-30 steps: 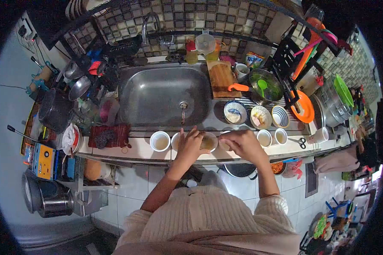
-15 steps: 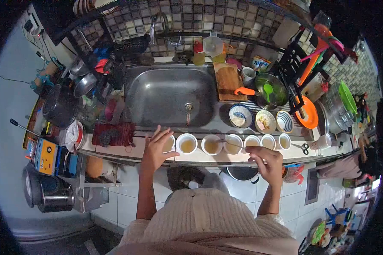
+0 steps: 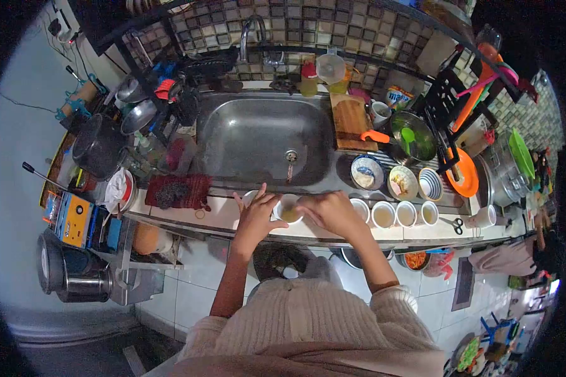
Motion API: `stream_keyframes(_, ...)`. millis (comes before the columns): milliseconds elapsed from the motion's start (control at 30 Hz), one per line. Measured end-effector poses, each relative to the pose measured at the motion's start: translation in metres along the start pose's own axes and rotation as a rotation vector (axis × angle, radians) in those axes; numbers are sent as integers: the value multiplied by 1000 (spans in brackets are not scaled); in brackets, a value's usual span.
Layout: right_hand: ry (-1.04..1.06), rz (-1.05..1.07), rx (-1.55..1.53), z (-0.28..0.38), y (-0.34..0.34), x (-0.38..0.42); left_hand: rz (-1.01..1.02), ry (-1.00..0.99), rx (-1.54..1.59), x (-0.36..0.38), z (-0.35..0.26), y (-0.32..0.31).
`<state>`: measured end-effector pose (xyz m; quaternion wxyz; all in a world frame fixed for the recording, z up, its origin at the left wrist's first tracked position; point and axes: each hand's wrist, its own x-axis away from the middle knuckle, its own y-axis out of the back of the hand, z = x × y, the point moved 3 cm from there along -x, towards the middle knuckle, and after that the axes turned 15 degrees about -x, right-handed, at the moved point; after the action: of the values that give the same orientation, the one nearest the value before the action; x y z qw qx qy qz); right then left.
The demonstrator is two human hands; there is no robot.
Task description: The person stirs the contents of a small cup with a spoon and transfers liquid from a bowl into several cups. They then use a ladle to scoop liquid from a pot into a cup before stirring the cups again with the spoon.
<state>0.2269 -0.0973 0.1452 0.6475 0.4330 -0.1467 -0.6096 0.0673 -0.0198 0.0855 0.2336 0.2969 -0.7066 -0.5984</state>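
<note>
Several small white cups of pale yellowish liquid stand in a row along the counter's front edge. At one white cup (image 3: 288, 209) near the left end, my left hand (image 3: 256, 217) has its thumb and forefinger curved against the left side, its other fingers raised. From the right, my right hand (image 3: 330, 213) reaches over the same cup, fingers pinched on a thin spoon that the hand now mostly hides. Another white cup (image 3: 249, 197) is partly behind my left hand. Farther right are more cups, including one white cup (image 3: 383, 214) in plain view.
Behind the cups is a steel sink (image 3: 264, 138). To its right are a wooden board (image 3: 352, 119), a pan (image 3: 415, 135), patterned bowls (image 3: 366, 173) and an orange plate (image 3: 464, 173). Scissors (image 3: 456, 224) lie right of the cups, a dark red cloth (image 3: 179, 191) left.
My right hand has moved left with the spoon, from cups farther right to the cup beside my left hand. My left hand has shifted right, against that cup. The view has shifted slightly.
</note>
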Motion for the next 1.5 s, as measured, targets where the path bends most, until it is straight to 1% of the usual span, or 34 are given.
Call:
stream_keyframes(33,-92,39,107,-3,-2,-3,16,14,-8,0,-1,1)
stream_keyframes(167,-50,45,49,-5,-8,-9,-23,22,12,-1,0,-3)
stream_keyframes(233,23,-138,-9,-1,-6,-14,-10,9,14,-4,0,-6)
stream_keyframes(267,25,-134,-9,-1,-4,-15,-11,12,17,-5,1,-6)
stream_keyframes(333,-33,-2,100,0,-3,-17,-14,12,1,-4,-1,-3)
stream_keyframes(367,-34,4,98,0,-4,-17,-11,16,4,-4,-2,-2)
stream_keyframes(433,-34,-112,75,1,-4,-19,35,26,-12,-4,-6,4)
stream_keyframes(467,-30,-108,74,1,-3,-20,34,31,-11,-5,-4,1)
stream_keyframes(533,-64,12,100,-1,-5,-20,10,9,45,-6,-2,-2)
stream_keyframes(567,-62,13,98,-2,-6,-21,10,12,45,-6,-1,-4)
stream_keyframes(633,-70,-53,35,-5,-9,-22,28,13,17,-7,-2,-2)
stream_keyframes(767,-79,-1,45,-9,-10,-23,42,27,5,-7,-1,-5)
stream_keyframes(833,-18,-78,-36,-1,-5,-23,41,35,23,-7,-1,-4)
stream_keyframes(867,-16,-78,-36,4,0,-22,40,36,23,-6,-2,-3)
stream_keyframes(933,-1,-169,-16,19,16,-16,110,38,26,-7,-3,0)
stream_keyframes(967,6,-173,-11,25,24,-13,101,36,23,-8,-2,1)
stream_keyframes(1033,97,-203,-2,39,39,0,127,28,49,-8,-1,-1)
stream_keyframes(1067,101,-208,3,44,43,6,132,7,-7,-9,1,-5)
stream_keyframes(1133,182,-303,43,53,49,22,93,-27,-3,-11,0,-5)
stream_keyframes(1167,183,-306,46,52,48,28,62,-57,3,-12,-1,-4)
stream_keyframes(1233,169,-318,77,47,42,38,104,-86,7,-15,-2,-4)
stream_keyframes(1267,155,-357,38,45,38,37,72,-109,-2,-16,-1,-9)
stream_keyframes(1333,155,-345,17,32,24,46,40,-147,-12,-17,-2,-9)
stream_keyframes(1367,162,-332,-6,28,20,50,57,-122,-9,-17,-3,-5)
stream_keyframes(1400,155,-380,-26,31,22,51,75,-99,-4,-17,-3,-3)
stream_keyframes(1433,143,-390,-17,32,22,51,79,-116,-5,-18,-2,-3)
stream_keyframes(1500,41,-461,-57,29,24,57,36,-112,16,-16,-1,-2)
